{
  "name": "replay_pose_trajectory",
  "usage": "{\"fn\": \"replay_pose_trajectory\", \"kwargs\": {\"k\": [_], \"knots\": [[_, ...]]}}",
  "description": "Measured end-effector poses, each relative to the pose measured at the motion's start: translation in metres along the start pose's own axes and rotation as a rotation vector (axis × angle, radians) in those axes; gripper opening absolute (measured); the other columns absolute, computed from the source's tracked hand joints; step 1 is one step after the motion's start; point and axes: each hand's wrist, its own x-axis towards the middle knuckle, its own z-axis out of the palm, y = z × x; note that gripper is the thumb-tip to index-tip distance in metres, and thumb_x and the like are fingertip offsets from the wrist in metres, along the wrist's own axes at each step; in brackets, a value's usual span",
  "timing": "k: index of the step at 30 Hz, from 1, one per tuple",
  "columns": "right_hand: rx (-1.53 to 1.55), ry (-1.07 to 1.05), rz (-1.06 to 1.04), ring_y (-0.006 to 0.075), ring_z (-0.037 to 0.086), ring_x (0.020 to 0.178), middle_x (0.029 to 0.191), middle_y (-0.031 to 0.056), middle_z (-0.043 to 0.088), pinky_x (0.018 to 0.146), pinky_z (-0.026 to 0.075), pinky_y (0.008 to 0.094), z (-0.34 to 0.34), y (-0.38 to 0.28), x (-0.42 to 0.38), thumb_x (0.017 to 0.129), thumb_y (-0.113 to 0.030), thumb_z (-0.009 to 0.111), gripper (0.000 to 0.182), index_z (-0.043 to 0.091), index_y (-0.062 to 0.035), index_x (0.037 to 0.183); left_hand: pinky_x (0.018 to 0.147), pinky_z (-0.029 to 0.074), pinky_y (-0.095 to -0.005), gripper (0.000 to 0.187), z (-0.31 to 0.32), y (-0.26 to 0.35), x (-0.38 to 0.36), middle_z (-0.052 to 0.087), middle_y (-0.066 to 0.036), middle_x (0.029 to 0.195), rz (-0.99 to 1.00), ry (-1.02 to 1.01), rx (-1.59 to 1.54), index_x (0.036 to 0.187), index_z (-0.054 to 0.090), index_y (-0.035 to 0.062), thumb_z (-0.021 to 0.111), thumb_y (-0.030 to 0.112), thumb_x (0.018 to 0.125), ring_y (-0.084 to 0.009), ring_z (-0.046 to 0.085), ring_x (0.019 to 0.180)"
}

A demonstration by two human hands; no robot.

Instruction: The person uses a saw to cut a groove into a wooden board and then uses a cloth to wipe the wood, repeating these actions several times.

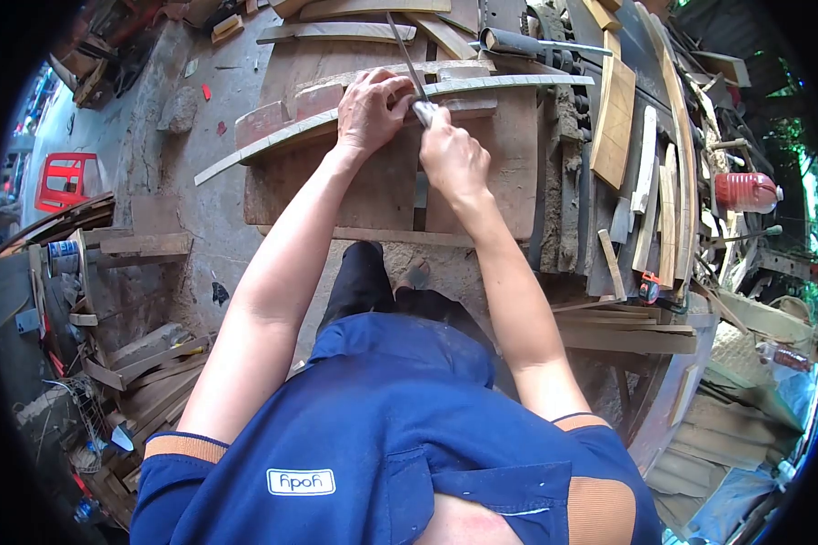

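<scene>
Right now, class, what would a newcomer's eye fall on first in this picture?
Likely the thin-bladed tool in the right hand, its blade crossing the long curved strip at top centre. Then the red bottle at far right and the bright red object at far left.

Both arms are extended forward, the left arm (277, 263) and the right arm (518, 291) angled inward toward the curved wooden strip (509, 83). The left hand (371, 111) is laid over the strip, palm down, with its fingers bent and turned inward. The right hand (454, 156) is closed in a fist on the body's side of the strip, its wrist held nearly straight.
</scene>
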Motion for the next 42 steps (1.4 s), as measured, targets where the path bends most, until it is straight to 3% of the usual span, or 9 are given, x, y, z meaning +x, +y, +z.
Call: {"fn": "replay_pose_trajectory", "kwargs": {"k": [4,10,13,16,22,26,36,40,42], "knots": [[-0.035,-0.080,0.006,0.0411,0.073,0.076,0.079,0.0237,0.072,0.069,0.058,0.0537,-0.014,0.009,-0.033,0.096,-0.018,0.047,0.020,0.057,-0.0019,0.104,0.094,0.051,-0.0389,0.023,-0.004,0.000,0.003,0.069,-0.005,0.107,-0.011,-0.027,-0.001,0.104,0.075,0.0137,0.075,0.023,0.083,-0.0267,0.063,0.109],[-0.008,-0.062,0.014,0.0409,0.073,0.085,0.087,0.0258,0.072,0.077,0.058,0.0515,-0.001,-0.010,0.020,0.096,-0.014,0.044,0.020,0.054,-0.0013,0.107,0.092,0.052,-0.0380,0.021,-0.004,0.003,0.000,0.069,-0.004,0.104,-0.013,-0.010,-0.016,0.103,0.075,0.0141,0.074,0.020,0.083,-0.0265,0.063,0.106],[0.016,-0.101,0.044,0.0482,0.069,0.088,0.089,0.0295,0.070,0.079,0.054,0.0581,-0.003,-0.004,0.010,0.098,-0.023,0.046,0.023,0.052,-0.0029,0.108,0.093,0.051,-0.0395,0.021,-0.007,0.001,0.002,0.069,-0.005,0.104,0.021,-0.035,-0.022,0.102,0.075,0.0139,0.074,0.018,0.082,-0.0277,0.063,0.105],[-0.041,-0.063,-0.015,0.0416,0.073,0.083,0.083,0.0256,0.072,0.074,0.058,0.0520,-0.002,-0.005,0.011,0.096,-0.016,0.045,0.018,0.053,-0.0030,0.106,0.094,0.050,-0.0401,0.021,-0.006,0.001,-0.001,0.069,-0.005,0.105,0.043,-0.044,-0.031,0.101,0.075,0.0143,0.074,0.017,0.081,-0.0289,0.062,0.106],[-0.041,0.073,0.019,0.0409,0.072,0.074,0.077,0.0258,0.071,0.066,0.059,0.0514,0.018,-0.007,0.008,0.097,-0.020,0.049,0.018,0.053,-0.0049,0.105,0.092,0.051,-0.0405,0.020,-0.006,0.007,-0.002,0.068,-0.004,0.106,-0.006,-0.016,-0.016,0.102,0.074,0.0151,0.073,0.019,0.082,-0.0285,0.061,0.106],[0.031,-0.091,0.056,0.0477,0.070,0.077,0.079,0.0284,0.069,0.071,0.056,0.0590,-0.012,0.009,-0.038,0.099,-0.022,0.046,0.023,0.053,-0.0019,0.108,0.092,0.050,-0.0402,0.020,-0.005,0.008,0.003,0.068,-0.003,0.104,-0.001,-0.001,-0.030,0.101,0.075,0.0150,0.074,0.020,0.082,-0.0275,0.061,0.105],[0.114,-0.238,0.083,0.0488,0.067,0.092,0.092,0.0288,0.070,0.083,0.051,0.0588,-0.060,0.013,-0.036,0.102,-0.031,0.045,0.031,0.058,-0.0064,0.114,0.093,0.048,-0.0391,0.017,-0.002,0.009,-0.007,0.067,-0.001,0.103,0.004,0.064,-0.050,0.098,0.074,0.0167,0.075,0.020,0.080,-0.0251,0.060,0.105],[0.073,-0.126,0.064,0.0490,0.068,0.083,0.083,0.0287,0.069,0.075,0.053,0.0596,-0.055,0.002,-0.044,0.102,-0.033,0.046,0.029,0.058,-0.0082,0.111,0.092,0.050,-0.0398,0.018,-0.001,0.003,-0.006,0.068,-0.002,0.103,-0.003,0.041,-0.061,0.098,0.075,0.0161,0.076,0.022,0.081,-0.0264,0.061,0.104],[0.110,0.100,0.099,0.0337,0.072,0.063,0.063,0.0190,0.067,0.053,0.055,0.0436,-0.035,-0.003,-0.047,0.107,-0.028,0.040,0.029,0.056,-0.0038,0.105,0.092,0.051,-0.0401,0.019,-0.003,0.003,-0.003,0.068,-0.002,0.104,-0.022,0.003,-0.058,0.099,0.075,0.0158,0.076,0.023,0.082,-0.0272,0.061,0.103]]}}
